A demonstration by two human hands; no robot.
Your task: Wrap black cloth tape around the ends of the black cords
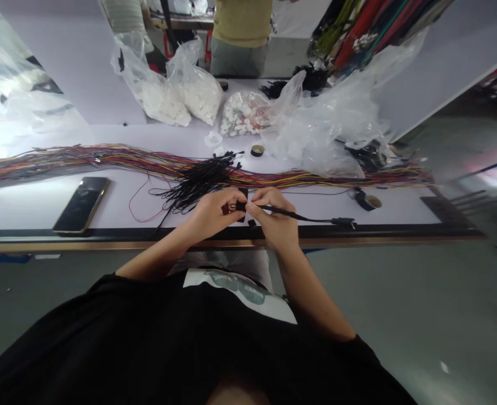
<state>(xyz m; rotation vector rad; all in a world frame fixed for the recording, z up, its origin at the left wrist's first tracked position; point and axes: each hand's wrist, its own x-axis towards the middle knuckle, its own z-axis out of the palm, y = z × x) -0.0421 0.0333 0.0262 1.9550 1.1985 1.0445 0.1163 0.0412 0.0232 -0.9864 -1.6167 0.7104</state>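
Near the table's front edge, my left hand (pixel 215 211) and my right hand (pixel 277 219) work close together, fingertips almost meeting. A thin black cable (pixel 299 216) runs through the closed fingers of my right hand and ends in a dark connector (pixel 343 223) out to the right. Its other end reaches my left fingers, which pinch it beside a small loop. An upright black strip (pixel 243 198), perhaps tape, shows between the hands, partly covered by fingers. Left of them lies a pile of similar black cables (pixel 202 183). A small black piece (pixel 252 223) sits below my fingertips.
A long bundle of coloured wires (pixel 147 160) crosses the table behind my hands. A phone (pixel 82 205) lies left; tape rolls (pixel 373 202) lie right and behind. Plastic bags of white parts (pixel 200 93) stand at the back. Beyond, a person in a yellow top (pixel 242 22) is partly visible.
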